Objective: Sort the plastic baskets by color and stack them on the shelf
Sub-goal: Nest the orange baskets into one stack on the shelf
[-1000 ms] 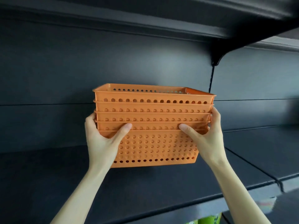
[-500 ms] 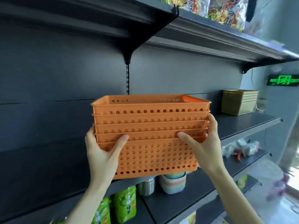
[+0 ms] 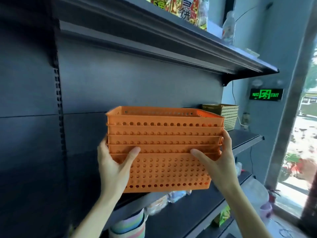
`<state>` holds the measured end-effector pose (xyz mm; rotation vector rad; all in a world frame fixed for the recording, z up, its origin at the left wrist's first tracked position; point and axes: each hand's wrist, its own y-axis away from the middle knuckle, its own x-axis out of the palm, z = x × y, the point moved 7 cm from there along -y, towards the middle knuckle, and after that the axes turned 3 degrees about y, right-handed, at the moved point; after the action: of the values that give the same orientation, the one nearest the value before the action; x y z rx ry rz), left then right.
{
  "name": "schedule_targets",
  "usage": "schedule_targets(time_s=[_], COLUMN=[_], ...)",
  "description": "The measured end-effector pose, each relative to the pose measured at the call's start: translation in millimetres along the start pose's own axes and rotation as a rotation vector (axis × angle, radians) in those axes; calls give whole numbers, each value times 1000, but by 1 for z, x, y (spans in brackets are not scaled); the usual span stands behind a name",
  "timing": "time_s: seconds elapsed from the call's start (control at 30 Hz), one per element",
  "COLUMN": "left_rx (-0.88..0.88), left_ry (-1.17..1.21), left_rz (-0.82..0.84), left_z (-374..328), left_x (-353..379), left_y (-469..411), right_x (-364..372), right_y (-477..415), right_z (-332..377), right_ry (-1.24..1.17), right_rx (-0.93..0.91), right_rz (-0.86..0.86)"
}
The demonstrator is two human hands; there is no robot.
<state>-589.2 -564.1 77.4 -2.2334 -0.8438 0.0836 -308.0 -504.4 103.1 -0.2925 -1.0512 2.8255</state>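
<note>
A nested stack of several orange perforated plastic baskets (image 3: pixel 164 148) hangs in the air in front of a dark shelf unit. My left hand (image 3: pixel 114 166) grips its left end, thumb across the front wall. At the right end my right hand (image 3: pixel 218 162) holds it the same way. Farther right, a stack of olive-yellow baskets (image 3: pixel 226 115) stands on the dark shelf (image 3: pixel 247 140) near the wall. The orange stack hides part of that shelf.
An upper shelf (image 3: pixel 171 42) carries snack packets (image 3: pixel 188 9) and a bottle (image 3: pixel 229 28). Lower shelves hold striped cups (image 3: pixel 128 225), packets and green bags (image 3: pixel 223 215). A green exit sign (image 3: pixel 265 95) glows on the wall; a window lies at the right.
My view has swung to the right along the shelving, and the orange stack has travelled with both hands. The olive-yellow stack, exit sign and window have come closer into view.
</note>
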Motion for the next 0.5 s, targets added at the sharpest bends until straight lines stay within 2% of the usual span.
schedule_targets(time_s=[0.5], left_rx=[-8], left_ry=[-59], left_rz=[5], left_z=[98], left_x=[272], left_y=[-45], right_x=[-117], right_y=[-195], right_z=[-190], right_ry=[-45], right_rx=[28], right_rz=[-15])
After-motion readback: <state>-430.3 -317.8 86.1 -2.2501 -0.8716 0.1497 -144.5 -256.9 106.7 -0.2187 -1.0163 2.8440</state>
